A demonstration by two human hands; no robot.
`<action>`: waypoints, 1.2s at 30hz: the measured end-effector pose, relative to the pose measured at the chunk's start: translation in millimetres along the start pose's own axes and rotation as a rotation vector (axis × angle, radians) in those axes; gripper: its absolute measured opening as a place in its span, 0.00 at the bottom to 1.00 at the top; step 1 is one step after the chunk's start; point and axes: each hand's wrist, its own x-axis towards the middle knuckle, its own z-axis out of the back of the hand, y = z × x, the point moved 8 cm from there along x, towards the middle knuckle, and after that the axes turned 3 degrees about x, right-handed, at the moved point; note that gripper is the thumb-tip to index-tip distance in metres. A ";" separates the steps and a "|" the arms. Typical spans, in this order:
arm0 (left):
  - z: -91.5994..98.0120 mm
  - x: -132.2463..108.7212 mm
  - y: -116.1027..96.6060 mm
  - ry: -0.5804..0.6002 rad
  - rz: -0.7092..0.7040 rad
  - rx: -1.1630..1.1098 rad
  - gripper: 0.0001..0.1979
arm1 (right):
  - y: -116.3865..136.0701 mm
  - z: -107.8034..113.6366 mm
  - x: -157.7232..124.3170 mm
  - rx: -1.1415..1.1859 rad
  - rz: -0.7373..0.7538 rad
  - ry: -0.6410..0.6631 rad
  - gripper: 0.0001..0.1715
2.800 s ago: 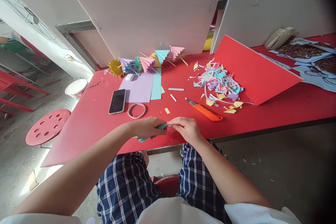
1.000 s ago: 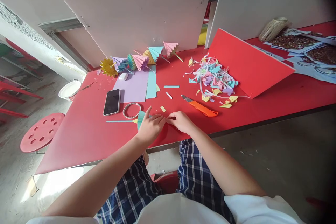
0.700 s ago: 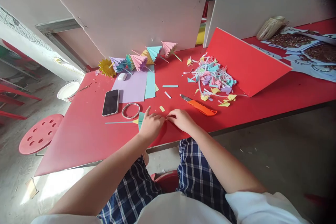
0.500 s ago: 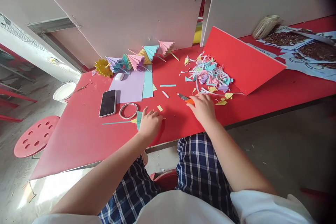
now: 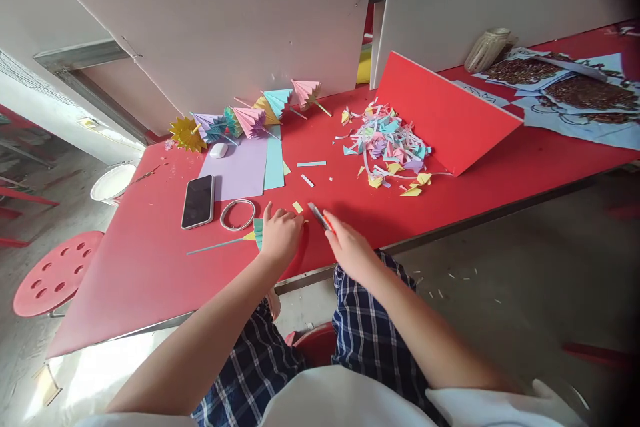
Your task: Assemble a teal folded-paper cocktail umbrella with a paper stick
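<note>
Near the worktop's (image 5: 150, 273) front edge lies your pleated green paper piece (image 5: 259, 233), its yellow tip (image 5: 249, 236) and thin blue strip (image 5: 215, 247) pointing left. Your left hand (image 5: 281, 235) covers its other end; pinching or pressing, cannot tell. Your right hand (image 5: 349, 247) grips the knife (image 5: 318, 215), blade just beside the left fingers. Step, judged: readying a cut; a steady hold and fingers clear are called for. Beyond: smooth white ring (image 5: 239, 215), curled paper shreds (image 5: 387, 140), crisply folded paper umbrellas (image 5: 250, 121) along the back edge.

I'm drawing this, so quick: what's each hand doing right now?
Left hand: on the folded green paper; can't tell if it grips.
Right hand: closed, holding the orange cutter.
</note>
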 end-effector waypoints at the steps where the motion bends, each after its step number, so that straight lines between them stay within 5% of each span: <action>1: 0.4 0.0 0.4 -0.002 0.010 -0.001 0.14 | 4.0 -8.9 -5.5 0.005 -0.007 0.022 0.27; 6: 2.5 1.2 2.3 0.002 0.053 -0.022 0.14 | 15.2 -29.9 -13.2 -0.024 -0.049 0.100 0.30; 36: 6.5 5.7 2.8 0.042 0.139 -0.093 0.14 | 44.9 -29.2 -12.3 -0.190 -0.058 0.135 0.33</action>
